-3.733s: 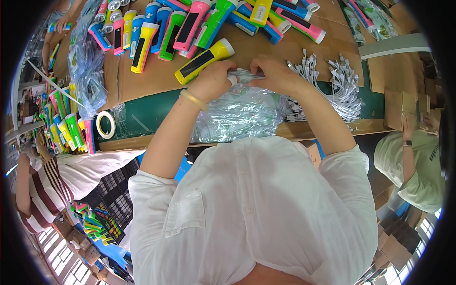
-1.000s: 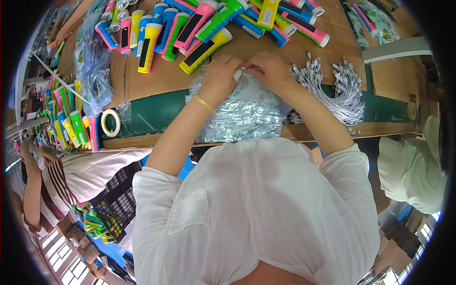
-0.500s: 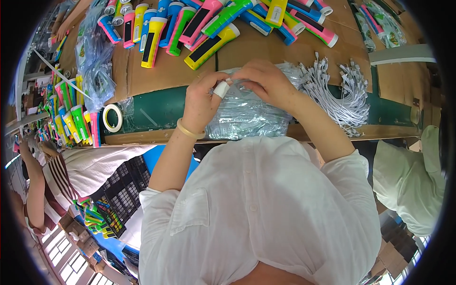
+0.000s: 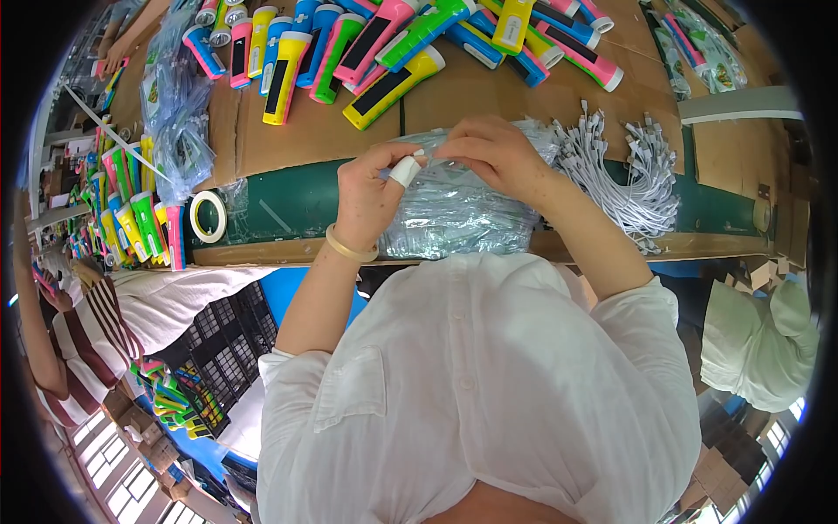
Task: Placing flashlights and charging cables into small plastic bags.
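1. Meeting above a pile of clear plastic bags (image 4: 458,218) in the head view, the left hand (image 4: 371,188) and the right hand (image 4: 506,157) are curling thumbs and fingers inward, their tips nearly touching. Whether either is gripping a bag edge, I cannot tell; the fingers are hiding it.
2. The pile is lying at the table's near edge, right in front of the white shirt (image 4: 454,349).
3. Good handling is probably calling for a light fingertip pinch, as thin film is likely clinging to its neighbours and tearing under hard pulling.
4. A white wrap (image 4: 405,170) is covering part of one left finger; it is perhaps dulling touch there, so the bare tips are likely serving better for parting layers.
5. The film is looking slick and crinkled, catching light in bright streaks.
6. Beyond the hands, chunky plastic torches (image 4: 394,87) with dark panels and pale round heads are lying on flat brown cardboard (image 4: 489,96).
7. To the right, slim white cables (image 4: 642,196) are bending in a loose bundle; to the left, a smooth tape roll (image 4: 195,218) is showing its ring shape.
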### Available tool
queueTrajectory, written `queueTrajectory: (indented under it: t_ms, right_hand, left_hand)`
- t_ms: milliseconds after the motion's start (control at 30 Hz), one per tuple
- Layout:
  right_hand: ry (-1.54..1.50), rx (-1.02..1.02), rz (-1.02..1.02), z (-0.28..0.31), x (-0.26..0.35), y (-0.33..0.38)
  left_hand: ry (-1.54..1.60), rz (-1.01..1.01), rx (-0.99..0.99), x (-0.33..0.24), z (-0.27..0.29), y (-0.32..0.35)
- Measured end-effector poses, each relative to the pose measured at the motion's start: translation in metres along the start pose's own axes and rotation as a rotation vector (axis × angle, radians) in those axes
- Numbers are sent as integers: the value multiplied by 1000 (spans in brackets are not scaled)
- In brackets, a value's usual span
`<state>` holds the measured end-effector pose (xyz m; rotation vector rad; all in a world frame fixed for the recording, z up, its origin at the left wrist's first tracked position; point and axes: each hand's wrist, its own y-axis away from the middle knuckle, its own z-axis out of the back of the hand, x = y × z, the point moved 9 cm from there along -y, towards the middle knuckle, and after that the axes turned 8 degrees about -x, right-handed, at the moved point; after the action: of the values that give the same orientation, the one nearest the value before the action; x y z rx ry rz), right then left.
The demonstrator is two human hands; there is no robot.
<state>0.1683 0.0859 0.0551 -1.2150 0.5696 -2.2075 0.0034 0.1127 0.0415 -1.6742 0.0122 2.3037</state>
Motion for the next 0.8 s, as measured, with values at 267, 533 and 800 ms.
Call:
queueTrajectory:
  t_ms: [267, 533, 800]
  right_hand:
    - [-44, -31, -27, 4, 1, -1]
    - [-32, 32, -14, 3, -2, 1]
    - [216, 180, 20, 20, -4, 14]
  left_hand:
    - [-43, -59, -31, -11, 2, 1]
    - [-166, -235, -14, -30, -3, 1]
    - [-397, -569, 195, -43, -29, 3]
